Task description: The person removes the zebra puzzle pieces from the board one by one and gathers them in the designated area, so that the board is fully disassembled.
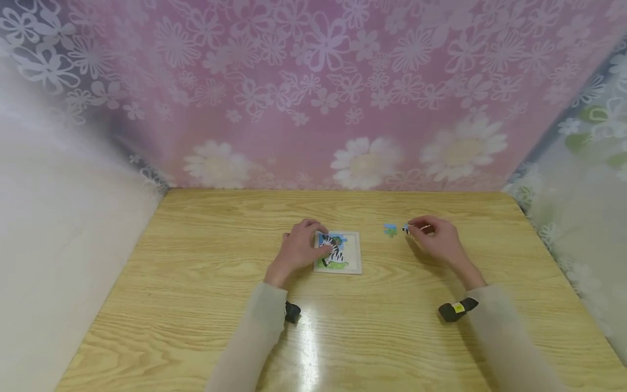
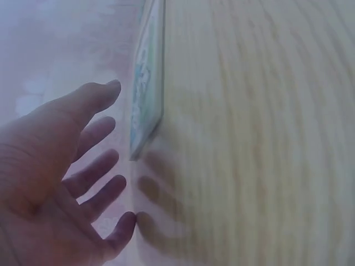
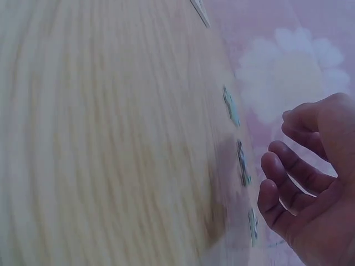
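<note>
A square puzzle tray with a pale rim holds joined pieces of a zebra picture; its right part shows bare backing. My left hand is over the tray's left side, thumb across the picture. In the left wrist view its fingers are spread and loosely bent around nothing, beside the tray's corner. A blue and green jigsaw piece lies right of the tray. My right hand hovers by a second jigsaw piece, fingers loosely bent and holding nothing. A third jigsaw piece, hidden by this hand in the head view, lies beyond.
The wood-grain table ends at a pink flowered backdrop. Pale side walls stand left and right. Black straps circle both wrists over light sleeves.
</note>
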Demonstrator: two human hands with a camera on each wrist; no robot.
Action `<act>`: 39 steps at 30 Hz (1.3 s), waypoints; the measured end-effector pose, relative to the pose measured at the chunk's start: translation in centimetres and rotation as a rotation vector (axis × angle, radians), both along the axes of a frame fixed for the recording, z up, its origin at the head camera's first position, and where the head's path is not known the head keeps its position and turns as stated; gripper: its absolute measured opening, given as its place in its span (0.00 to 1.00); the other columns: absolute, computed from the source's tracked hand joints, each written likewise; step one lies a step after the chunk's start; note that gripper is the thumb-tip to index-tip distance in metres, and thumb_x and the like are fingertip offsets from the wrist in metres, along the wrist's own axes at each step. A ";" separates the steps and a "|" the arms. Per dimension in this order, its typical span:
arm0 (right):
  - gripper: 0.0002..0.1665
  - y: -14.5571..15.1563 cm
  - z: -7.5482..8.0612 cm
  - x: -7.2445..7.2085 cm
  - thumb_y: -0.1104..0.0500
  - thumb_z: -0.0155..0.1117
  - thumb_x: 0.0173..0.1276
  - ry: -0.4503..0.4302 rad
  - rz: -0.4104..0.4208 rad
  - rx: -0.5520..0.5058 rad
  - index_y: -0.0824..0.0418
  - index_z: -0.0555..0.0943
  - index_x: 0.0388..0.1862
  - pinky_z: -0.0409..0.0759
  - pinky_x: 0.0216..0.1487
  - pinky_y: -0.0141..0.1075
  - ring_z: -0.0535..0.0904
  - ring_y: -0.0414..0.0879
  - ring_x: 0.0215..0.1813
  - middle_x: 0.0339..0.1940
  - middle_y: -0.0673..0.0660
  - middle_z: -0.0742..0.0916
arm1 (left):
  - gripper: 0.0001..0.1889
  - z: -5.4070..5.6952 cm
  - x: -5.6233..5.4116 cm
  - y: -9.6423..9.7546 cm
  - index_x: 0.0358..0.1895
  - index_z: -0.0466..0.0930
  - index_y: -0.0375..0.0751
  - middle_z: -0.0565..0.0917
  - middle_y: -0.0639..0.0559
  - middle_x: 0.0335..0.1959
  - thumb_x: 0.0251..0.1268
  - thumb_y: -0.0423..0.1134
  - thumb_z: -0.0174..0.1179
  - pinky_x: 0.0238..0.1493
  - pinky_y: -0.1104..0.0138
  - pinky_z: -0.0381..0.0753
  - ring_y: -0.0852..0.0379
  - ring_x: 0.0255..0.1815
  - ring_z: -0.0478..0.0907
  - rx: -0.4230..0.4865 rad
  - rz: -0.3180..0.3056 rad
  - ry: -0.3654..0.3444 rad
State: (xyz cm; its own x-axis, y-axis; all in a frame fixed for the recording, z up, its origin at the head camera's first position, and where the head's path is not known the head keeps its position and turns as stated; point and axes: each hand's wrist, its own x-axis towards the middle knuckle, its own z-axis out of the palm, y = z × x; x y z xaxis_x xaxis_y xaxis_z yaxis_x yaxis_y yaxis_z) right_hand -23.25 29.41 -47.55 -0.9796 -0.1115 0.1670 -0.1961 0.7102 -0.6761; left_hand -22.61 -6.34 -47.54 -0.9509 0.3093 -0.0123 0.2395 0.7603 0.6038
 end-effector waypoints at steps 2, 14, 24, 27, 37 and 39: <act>0.17 -0.9 -0.1 0.0 0.51 0.62 0.77 -0.007 0.020 -0.007 0.61 0.86 0.54 0.80 0.37 0.31 0.84 0.55 0.45 0.47 0.61 0.89 | 0.22 -0.1 -0.1 0.0 0.61 0.82 0.53 0.74 0.47 0.71 0.66 0.54 0.68 0.65 0.35 0.62 0.38 0.73 0.67 -0.011 0.009 0.001; 0.14 -6.0 -0.6 -0.2 0.54 0.65 0.75 -0.035 0.101 -0.052 0.59 0.87 0.52 0.80 0.45 0.39 0.84 0.50 0.43 0.45 0.59 0.89 | 0.24 -0.2 -0.1 0.4 0.61 0.81 0.59 0.73 0.49 0.68 0.64 0.59 0.68 0.58 0.45 0.61 0.42 0.67 0.67 -0.086 0.032 -0.013; 0.11 -9.2 -1.0 -0.6 0.56 0.68 0.72 -0.052 0.190 -0.065 0.58 0.87 0.49 0.81 0.46 0.41 0.84 0.47 0.43 0.44 0.55 0.89 | 0.24 -0.3 -0.3 0.5 0.59 0.81 0.61 0.74 0.51 0.65 0.62 0.61 0.69 0.56 0.47 0.62 0.44 0.63 0.68 -0.122 0.055 -0.017; 0.10 -10.1 -1.3 -0.9 0.57 0.68 0.72 -0.046 0.219 -0.037 0.57 0.88 0.48 0.81 0.48 0.42 0.84 0.47 0.44 0.43 0.55 0.89 | 0.24 -0.3 -0.3 0.5 0.59 0.81 0.61 0.74 0.51 0.65 0.62 0.61 0.69 0.56 0.47 0.63 0.44 0.62 0.69 -0.119 0.059 -0.010; 0.10 -11.7 -1.5 -1.2 0.55 0.70 0.70 -0.046 0.240 0.051 0.58 0.89 0.47 0.80 0.48 0.45 0.82 0.48 0.43 0.40 0.56 0.87 | 0.23 -0.7 -0.6 0.4 0.59 0.82 0.63 0.75 0.51 0.65 0.62 0.61 0.69 0.57 0.46 0.64 0.44 0.64 0.69 -0.113 0.055 -0.013; 0.10 -11.9 -1.6 -1.3 0.55 0.71 0.69 -0.036 0.240 0.080 0.57 0.89 0.46 0.79 0.46 0.44 0.81 0.48 0.41 0.39 0.56 0.87 | 0.23 -0.8 -0.6 0.3 0.58 0.82 0.64 0.75 0.51 0.65 0.61 0.62 0.69 0.57 0.46 0.64 0.44 0.64 0.69 -0.114 0.052 -0.009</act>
